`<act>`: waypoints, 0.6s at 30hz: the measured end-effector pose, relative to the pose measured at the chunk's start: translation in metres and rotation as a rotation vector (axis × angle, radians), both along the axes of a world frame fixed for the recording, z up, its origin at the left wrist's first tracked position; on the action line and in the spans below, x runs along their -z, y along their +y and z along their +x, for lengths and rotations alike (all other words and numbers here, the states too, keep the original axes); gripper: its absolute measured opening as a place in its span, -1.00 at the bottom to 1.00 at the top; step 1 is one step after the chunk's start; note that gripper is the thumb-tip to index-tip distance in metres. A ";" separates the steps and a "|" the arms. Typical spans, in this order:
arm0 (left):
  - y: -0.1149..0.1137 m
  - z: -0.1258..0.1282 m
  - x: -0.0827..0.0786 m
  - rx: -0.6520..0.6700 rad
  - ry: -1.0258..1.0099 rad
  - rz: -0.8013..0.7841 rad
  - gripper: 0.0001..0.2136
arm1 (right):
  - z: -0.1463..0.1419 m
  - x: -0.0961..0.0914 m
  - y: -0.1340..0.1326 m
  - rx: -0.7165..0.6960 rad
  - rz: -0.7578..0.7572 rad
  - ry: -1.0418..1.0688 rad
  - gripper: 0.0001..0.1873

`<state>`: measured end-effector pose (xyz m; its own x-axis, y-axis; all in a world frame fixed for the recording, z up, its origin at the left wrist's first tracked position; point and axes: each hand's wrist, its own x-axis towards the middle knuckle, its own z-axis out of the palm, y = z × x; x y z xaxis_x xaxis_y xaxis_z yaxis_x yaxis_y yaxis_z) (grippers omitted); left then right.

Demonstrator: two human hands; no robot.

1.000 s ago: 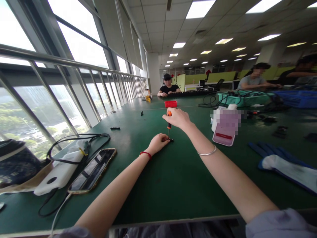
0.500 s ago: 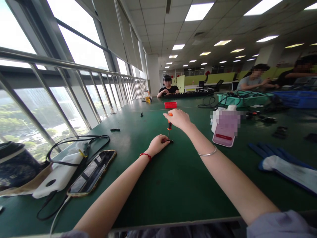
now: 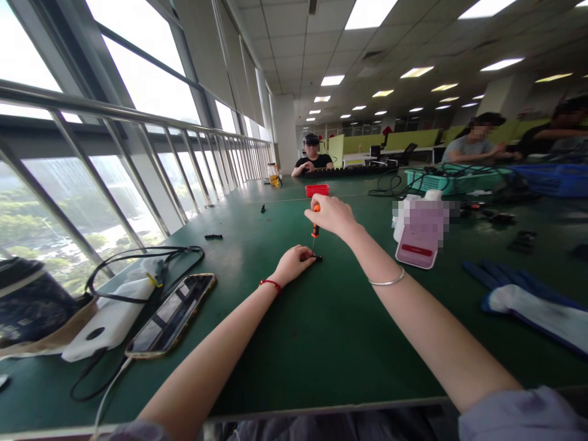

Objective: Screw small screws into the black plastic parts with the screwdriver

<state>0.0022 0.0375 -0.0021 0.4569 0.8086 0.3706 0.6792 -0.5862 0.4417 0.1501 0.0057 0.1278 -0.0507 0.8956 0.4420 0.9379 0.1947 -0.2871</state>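
My right hand (image 3: 331, 215) is closed round the top of a small orange-handled screwdriver (image 3: 315, 229), which stands upright with its tip down on a small black part (image 3: 316, 258) lying on the green table (image 3: 321, 331). My left hand (image 3: 294, 262) rests on the table with its fingers pinched on that black part, holding it in place. A red cord sits on my left wrist and a silver bangle on my right forearm.
A phone (image 3: 172, 315), a white power bank (image 3: 110, 318) with black cables and a dark bag (image 3: 27, 300) lie at the left. A pink-and-white item (image 3: 419, 236) and blue-white gloves (image 3: 528, 297) lie at the right. A red box (image 3: 316, 190) stands beyond my hands. Other people sit at the far end.
Both hands stay on the screwdriver and the black part; the view has shifted slightly, and my right hand has turned a little on the handle.
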 end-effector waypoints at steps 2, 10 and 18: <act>-0.001 0.000 -0.001 0.002 -0.006 -0.004 -0.84 | 0.000 0.000 0.000 -0.010 -0.014 0.004 -0.71; 0.000 0.000 0.001 0.008 -0.010 -0.017 -0.82 | -0.001 0.002 0.000 0.004 0.004 -0.005 -0.74; 0.000 0.000 0.001 0.006 -0.001 -0.006 -0.82 | -0.002 0.003 0.000 0.010 0.017 -0.024 -0.67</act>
<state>0.0021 0.0380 -0.0034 0.4614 0.8083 0.3657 0.6755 -0.5873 0.4459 0.1485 0.0057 0.1247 -0.0522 0.8883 0.4563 0.9463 0.1899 -0.2615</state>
